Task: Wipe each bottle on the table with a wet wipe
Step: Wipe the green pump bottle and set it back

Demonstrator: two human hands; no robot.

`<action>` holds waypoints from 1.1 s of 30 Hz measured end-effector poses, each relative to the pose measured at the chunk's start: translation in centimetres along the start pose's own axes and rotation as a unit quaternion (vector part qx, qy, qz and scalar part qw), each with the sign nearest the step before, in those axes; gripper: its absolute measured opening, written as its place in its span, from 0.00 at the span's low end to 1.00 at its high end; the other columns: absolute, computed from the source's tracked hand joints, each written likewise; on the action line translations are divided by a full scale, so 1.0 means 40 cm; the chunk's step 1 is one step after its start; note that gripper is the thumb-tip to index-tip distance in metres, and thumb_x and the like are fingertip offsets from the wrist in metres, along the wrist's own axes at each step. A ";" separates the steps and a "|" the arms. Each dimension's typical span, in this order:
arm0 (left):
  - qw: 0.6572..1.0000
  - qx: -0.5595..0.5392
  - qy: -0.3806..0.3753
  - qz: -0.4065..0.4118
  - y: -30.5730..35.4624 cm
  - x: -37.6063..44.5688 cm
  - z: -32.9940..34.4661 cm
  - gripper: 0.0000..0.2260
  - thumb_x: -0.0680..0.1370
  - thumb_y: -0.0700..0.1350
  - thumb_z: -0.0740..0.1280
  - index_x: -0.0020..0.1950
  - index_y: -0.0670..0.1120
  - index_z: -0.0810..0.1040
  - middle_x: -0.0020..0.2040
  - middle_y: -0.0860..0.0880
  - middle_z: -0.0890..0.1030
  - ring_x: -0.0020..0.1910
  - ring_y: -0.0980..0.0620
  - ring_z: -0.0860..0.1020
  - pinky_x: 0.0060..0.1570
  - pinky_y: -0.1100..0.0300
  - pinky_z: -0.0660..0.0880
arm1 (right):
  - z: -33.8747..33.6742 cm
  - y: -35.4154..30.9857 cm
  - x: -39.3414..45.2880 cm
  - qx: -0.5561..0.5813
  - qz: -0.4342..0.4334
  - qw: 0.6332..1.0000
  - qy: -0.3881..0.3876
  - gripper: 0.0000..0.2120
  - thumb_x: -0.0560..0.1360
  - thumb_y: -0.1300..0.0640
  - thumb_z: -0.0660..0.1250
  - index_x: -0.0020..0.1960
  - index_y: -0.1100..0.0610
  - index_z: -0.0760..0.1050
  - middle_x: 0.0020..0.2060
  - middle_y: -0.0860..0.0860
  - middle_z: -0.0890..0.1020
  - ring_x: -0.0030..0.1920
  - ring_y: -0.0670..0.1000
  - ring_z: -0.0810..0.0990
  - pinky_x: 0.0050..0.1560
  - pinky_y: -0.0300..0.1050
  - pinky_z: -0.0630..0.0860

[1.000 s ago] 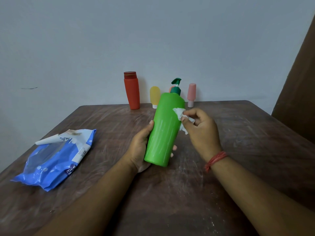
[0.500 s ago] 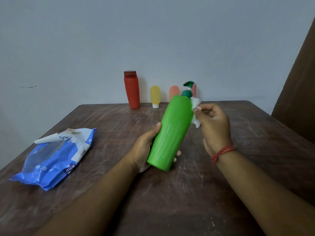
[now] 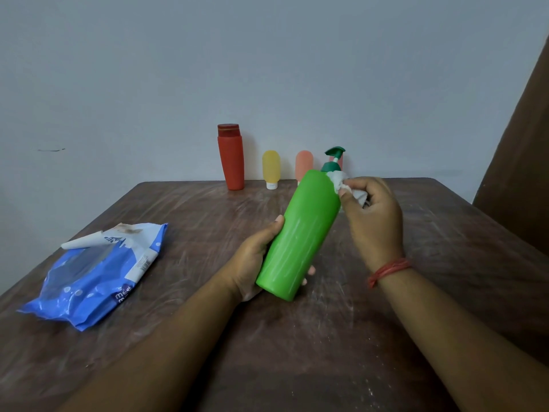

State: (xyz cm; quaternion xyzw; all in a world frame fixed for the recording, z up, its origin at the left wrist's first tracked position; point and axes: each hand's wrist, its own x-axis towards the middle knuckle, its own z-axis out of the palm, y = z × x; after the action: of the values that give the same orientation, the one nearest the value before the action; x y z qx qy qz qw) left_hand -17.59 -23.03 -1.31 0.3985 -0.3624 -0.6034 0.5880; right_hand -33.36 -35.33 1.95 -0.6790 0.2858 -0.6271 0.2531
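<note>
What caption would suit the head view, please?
Left hand holds a green bottle while the right hand wipes its shoulder with a wipe.

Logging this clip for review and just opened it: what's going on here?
A person is cleaning bottles at a table. The left hand grips the green pump bottle, tilted, near its base, while the right hand presses a crumpled wet wipe against its shoulder, just below the pump. A red bottle, a yellow one and pink ones stand at the back edge. The blue wipes pack lies open to the left.
</note>
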 end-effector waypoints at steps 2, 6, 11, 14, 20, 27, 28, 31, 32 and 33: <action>1.000 -0.010 0.004 0.007 0.001 -0.001 -0.005 0.26 0.77 0.61 0.64 0.62 0.42 0.83 0.52 0.34 0.83 0.44 0.35 0.84 0.41 0.45 0.83 | 0.011 -0.014 -0.023 -0.057 -0.095 0.994 -0.027 0.05 0.75 0.65 0.71 0.50 0.59 0.82 0.49 0.54 0.81 0.51 0.45 0.78 0.56 0.36 0.74; 1.000 -0.016 0.007 0.011 0.001 0.000 -0.008 0.26 0.76 0.62 0.64 0.61 0.44 0.84 0.54 0.34 0.83 0.44 0.35 0.83 0.42 0.45 0.82 | 0.022 -0.026 -0.046 -0.165 -0.240 0.952 -0.095 0.10 0.74 0.69 0.70 0.54 0.62 0.83 0.49 0.55 0.81 0.52 0.58 0.78 0.60 0.47 0.72; 1.000 0.023 -0.003 0.002 -0.002 0.002 -0.003 0.30 0.77 0.61 0.64 0.71 0.41 0.74 0.53 0.34 0.82 0.44 0.35 0.83 0.42 0.45 0.82 | -0.002 -0.030 -0.031 -0.200 -0.244 0.947 -0.067 0.11 0.72 0.72 0.68 0.51 0.63 0.82 0.47 0.56 0.80 0.49 0.58 0.77 0.57 0.41 0.69; 1.000 0.025 -0.001 0.002 -0.003 0.002 -0.004 0.31 0.77 0.62 0.64 0.72 0.41 0.73 0.53 0.34 0.82 0.45 0.35 0.83 0.42 0.45 0.82 | 0.001 -0.036 -0.037 -0.204 -0.285 0.930 -0.109 0.11 0.73 0.71 0.68 0.52 0.62 0.82 0.46 0.55 0.80 0.49 0.56 0.77 0.56 0.44 0.72; 0.998 0.059 -0.026 0.002 -0.007 0.006 -0.007 0.32 0.75 0.63 0.70 0.71 0.43 0.73 0.53 0.36 0.83 0.46 0.37 0.84 0.42 0.45 0.83 | -0.020 -0.029 0.002 -0.195 -0.217 0.956 -0.014 0.11 0.73 0.72 0.67 0.52 0.63 0.82 0.46 0.58 0.78 0.48 0.58 0.77 0.51 0.46 0.75; 0.998 0.047 -0.025 0.013 -0.007 0.007 -0.013 0.35 0.72 0.66 0.73 0.73 0.47 0.73 0.55 0.38 0.82 0.48 0.37 0.83 0.44 0.45 0.82 | 0.007 -0.048 -0.030 -0.204 -0.310 0.920 -0.124 0.12 0.74 0.69 0.66 0.56 0.62 0.82 0.47 0.57 0.79 0.48 0.58 0.76 0.54 0.46 0.73; 0.998 0.058 -0.025 0.021 -0.008 0.007 -0.012 0.33 0.73 0.66 0.72 0.72 0.50 0.74 0.55 0.38 0.83 0.48 0.38 0.83 0.44 0.46 0.82 | 0.002 -0.045 -0.019 -0.214 -0.296 0.926 -0.099 0.12 0.75 0.69 0.66 0.55 0.62 0.82 0.46 0.58 0.79 0.48 0.58 0.76 0.53 0.48 0.75; 0.996 0.081 -0.033 0.031 -0.014 0.008 -0.007 0.27 0.76 0.65 0.70 0.71 0.55 0.76 0.55 0.40 0.83 0.48 0.38 0.83 0.43 0.46 0.82 | -0.016 -0.036 -0.006 -0.248 -0.251 0.934 -0.053 0.13 0.76 0.66 0.64 0.57 0.60 0.82 0.47 0.58 0.78 0.48 0.59 0.76 0.47 0.52 0.76; 0.996 0.077 -0.031 0.030 -0.016 0.008 -0.006 0.26 0.76 0.65 0.69 0.70 0.54 0.76 0.55 0.40 0.83 0.48 0.38 0.83 0.43 0.46 0.82 | -0.016 -0.035 -0.015 -0.246 -0.259 0.931 -0.075 0.13 0.77 0.65 0.64 0.58 0.60 0.82 0.47 0.57 0.78 0.48 0.58 0.75 0.47 0.52 0.76; 0.997 0.070 -0.027 0.031 -0.016 0.009 -0.008 0.26 0.76 0.65 0.70 0.70 0.53 0.77 0.55 0.39 0.82 0.47 0.38 0.82 0.43 0.46 0.82 | -0.011 -0.036 -0.028 -0.234 -0.278 0.925 -0.112 0.14 0.77 0.65 0.64 0.59 0.59 0.82 0.48 0.57 0.78 0.48 0.57 0.75 0.48 0.51 0.76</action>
State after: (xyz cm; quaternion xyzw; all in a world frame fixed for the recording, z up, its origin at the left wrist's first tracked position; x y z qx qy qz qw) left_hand -17.58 -23.35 -2.03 0.4104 -0.4317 -0.5689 0.5671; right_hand -33.76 -33.53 2.21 -0.8369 0.1939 -0.5074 -0.0675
